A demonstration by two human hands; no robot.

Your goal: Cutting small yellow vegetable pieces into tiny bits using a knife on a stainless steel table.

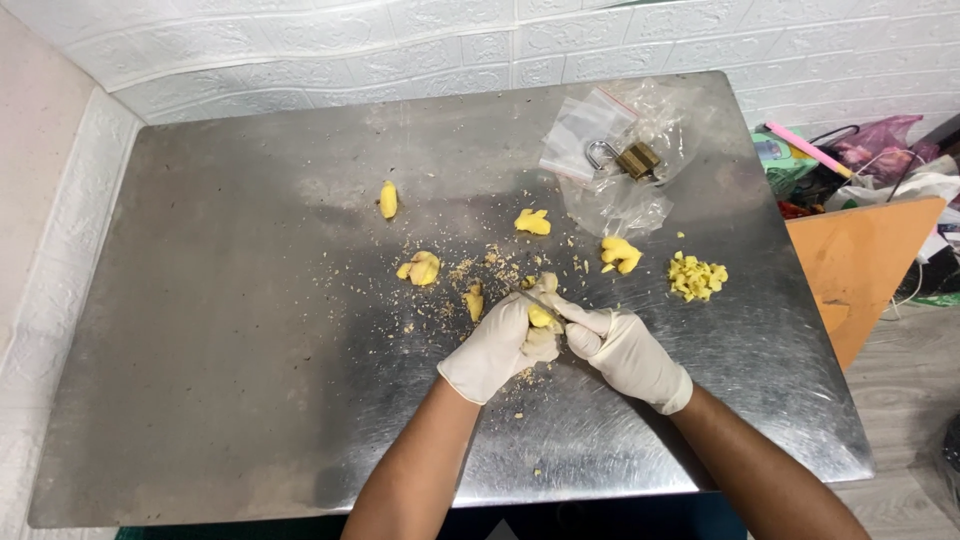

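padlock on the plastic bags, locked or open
Cannot tell for sure: the padlock lies flat on the plastic bags, its shackle arched up, but the ends are too small to see.

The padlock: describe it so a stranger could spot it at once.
Start at the steel table and go to its far right corner, where clear plastic bags lie crumpled. The padlock rests on them, a brass-coloured block with a silver shackle. It is the only metal object among the yellow peeled pieces.

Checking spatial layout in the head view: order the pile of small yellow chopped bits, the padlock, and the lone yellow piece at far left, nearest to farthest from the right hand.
1. Pile of chopped bits, just up and right of the right hand.
2. Padlock, on the plastic bags at the table's back.
3. Lone yellow piece, across the table, back left.
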